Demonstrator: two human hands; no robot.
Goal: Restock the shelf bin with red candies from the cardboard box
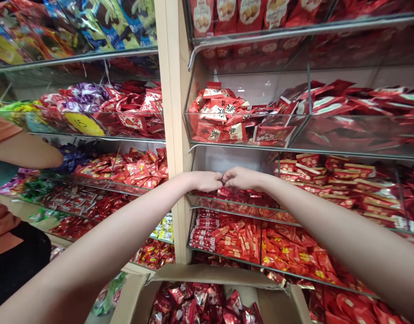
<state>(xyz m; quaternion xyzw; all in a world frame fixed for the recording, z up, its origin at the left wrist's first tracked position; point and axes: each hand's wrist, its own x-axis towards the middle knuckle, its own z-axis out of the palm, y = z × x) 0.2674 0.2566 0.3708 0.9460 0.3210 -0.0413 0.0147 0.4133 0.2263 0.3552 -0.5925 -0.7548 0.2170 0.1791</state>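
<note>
Both my arms reach forward into a shelf bin with dark red wrapped candies (227,192) low in it. My left hand (207,181) is just inside the bin's left side, fingers bent inward and pressed together. Facing it, my right hand (239,178) has curled fingers, and the fingertips of the two hands meet or nearly meet over the candies. Whatever lies between the fingers is hidden. Below my arms, an open cardboard box (207,272) holds shiny dark red wrapped candies (196,306).
A clear front lip (240,206) edges the bin, with a wooden post (173,135) on its left. Red packets (223,112) fill the shelf above; more red packets (237,236) lie below. At left stands another person, whose arm (27,146) shows.
</note>
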